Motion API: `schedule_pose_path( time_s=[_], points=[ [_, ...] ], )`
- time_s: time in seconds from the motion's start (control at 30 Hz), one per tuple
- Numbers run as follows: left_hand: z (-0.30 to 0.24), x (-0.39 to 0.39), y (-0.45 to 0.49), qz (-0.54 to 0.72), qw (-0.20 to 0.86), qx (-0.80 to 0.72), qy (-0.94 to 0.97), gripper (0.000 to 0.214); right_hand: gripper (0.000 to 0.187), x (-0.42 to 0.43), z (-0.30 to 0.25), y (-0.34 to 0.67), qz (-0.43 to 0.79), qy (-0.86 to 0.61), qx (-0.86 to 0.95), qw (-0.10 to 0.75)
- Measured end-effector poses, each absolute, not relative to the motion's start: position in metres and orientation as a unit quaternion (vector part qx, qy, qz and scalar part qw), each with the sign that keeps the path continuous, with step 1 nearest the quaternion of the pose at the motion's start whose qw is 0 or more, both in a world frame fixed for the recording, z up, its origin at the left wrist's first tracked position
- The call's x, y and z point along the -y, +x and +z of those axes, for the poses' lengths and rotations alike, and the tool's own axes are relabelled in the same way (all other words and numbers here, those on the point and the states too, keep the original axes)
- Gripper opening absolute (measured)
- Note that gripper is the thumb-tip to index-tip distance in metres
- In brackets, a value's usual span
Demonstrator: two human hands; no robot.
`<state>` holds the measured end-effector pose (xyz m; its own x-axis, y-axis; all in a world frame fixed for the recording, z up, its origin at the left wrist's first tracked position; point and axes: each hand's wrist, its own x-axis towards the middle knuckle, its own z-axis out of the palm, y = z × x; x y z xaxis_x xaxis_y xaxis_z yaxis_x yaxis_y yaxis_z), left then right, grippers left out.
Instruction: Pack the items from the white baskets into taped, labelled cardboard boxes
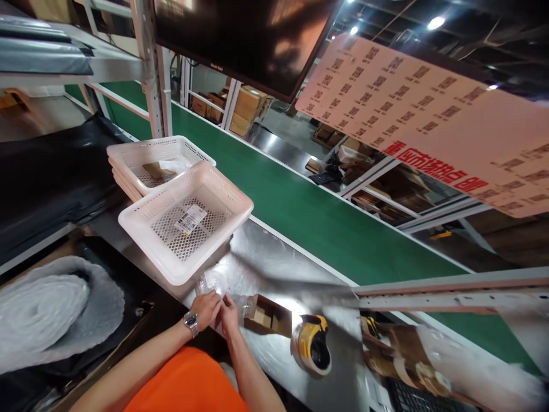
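My left hand [206, 309], with a metal watch at the wrist, and my right hand [229, 315] are close together at the near edge of the metal table [266, 252]. Both have their fingers closed on a crumpled piece of clear plastic wrap [213, 280]; the fingertips are partly hidden. Just right of them sits a small open cardboard box [269, 316]. Beyond it lies a yellow-and-black tape dispenser [312, 343]. A white plastic basket [225, 200], holding a labelled clear packet [191, 220], stands tilted above my hands.
Stacked white baskets [124, 151] stand behind the tilted one. A green conveyor belt [300, 212] runs past the table. Bubble wrap roll [43, 312] lies at lower left. A monitor [240, 46] and a sheet of printed codes [386, 94] hang above. A keyboard [418, 399] sits lower right.
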<state>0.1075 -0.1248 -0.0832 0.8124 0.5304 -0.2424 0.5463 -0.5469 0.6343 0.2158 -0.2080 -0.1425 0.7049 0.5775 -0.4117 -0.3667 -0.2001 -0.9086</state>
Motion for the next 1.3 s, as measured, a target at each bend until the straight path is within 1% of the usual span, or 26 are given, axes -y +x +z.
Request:
schedule_pose_path(
  time_s=[0.17, 0.3, 0.33, 0.43, 0.5, 0.57, 0.67, 0.8, 0.87, 0.97, 1.17, 1.3],
  points=[
    [-0.086, 0.123, 0.111, -0.013, 0.358, -0.309, 0.881, 0.036, 0.054, 0.213, -0.149, 0.224, 0.292, -0.74, 0.139, 0.59],
    [-0.091, 0.125, 0.108, -0.005, 0.347, -0.318, 0.882, 0.036, 0.06, 0.216, -0.148, 0.233, 0.242, -0.762, 0.225, 0.557],
    [-0.094, 0.126, 0.106, 0.003, 0.338, -0.319, 0.885, 0.041, 0.057, 0.218, -0.146, 0.237, 0.241, -0.761, 0.248, 0.549],
    [-0.108, 0.128, 0.104, 0.035, 0.3, -0.302, 0.904, 0.072, 0.038, 0.223, -0.141, 0.247, 0.245, -0.756, 0.304, 0.525],
    [-0.119, 0.128, 0.105, 0.048, 0.282, -0.285, 0.915, 0.08, 0.032, 0.224, -0.138, 0.252, 0.248, -0.756, 0.331, 0.507],
    [-0.128, 0.125, 0.108, 0.052, 0.271, -0.284, 0.918, 0.076, 0.03, 0.223, -0.136, 0.255, 0.243, -0.763, 0.35, 0.486],
    [-0.136, 0.118, 0.114, 0.051, 0.262, -0.294, 0.918, 0.062, 0.026, 0.216, -0.133, 0.255, 0.219, -0.779, 0.365, 0.46],
    [-0.135, 0.109, 0.124, 0.062, 0.255, -0.303, 0.916, 0.044, 0.026, 0.213, -0.131, 0.254, 0.2, -0.786, 0.384, 0.442],
    [-0.132, 0.107, 0.126, 0.063, 0.252, -0.3, 0.918, 0.04, 0.027, 0.217, -0.133, 0.254, 0.189, -0.793, 0.386, 0.432],
    [-0.129, 0.109, 0.127, 0.058, 0.235, -0.275, 0.931, 0.042, 0.029, 0.223, -0.14, 0.252, 0.177, -0.803, 0.383, 0.421],
    [-0.146, 0.118, 0.124, 0.109, 0.192, -0.282, 0.934, 0.057, 0.019, 0.222, -0.15, 0.248, 0.173, -0.812, 0.369, 0.418],
    [-0.166, 0.119, 0.12, 0.15, 0.183, -0.291, 0.927, 0.066, 0.023, 0.227, -0.153, 0.247, 0.179, -0.826, 0.316, 0.431]
  ],
)
